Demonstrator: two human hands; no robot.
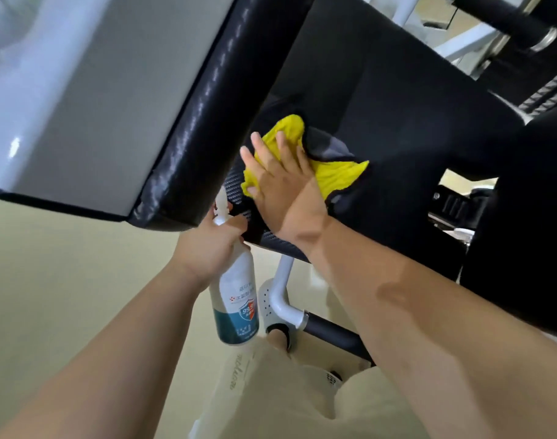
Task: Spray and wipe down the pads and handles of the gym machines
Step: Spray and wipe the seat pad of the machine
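We have our right hand (280, 188) laid flat on the yellow and grey cloth (337, 175), fingers straight and slightly spread, pressing it against the black pad (381, 122) near its near left edge. The fingertips point far and a little left, while most of the cloth shows to the right of the palm. From there the pad's long axis seems to run away to the far right, so the bare surface we judge left to wipe lies to the right of and beyond the fingers, and the right hand is the one placed to sweep it. Our left hand (207, 248) hangs just below the pad's near edge, fingers curled round the neck of the spray bottle (236, 296), which points bottom-down toward the pale floor (65, 280). Just beside the right fingertips, on the left, a second black pad with a grey backing (191, 122) juts across, and we reckon it blocks any stroke leftward. Below the pad, a white frame tube (282, 286) meets a black bar (334, 337), clear of the cloth.
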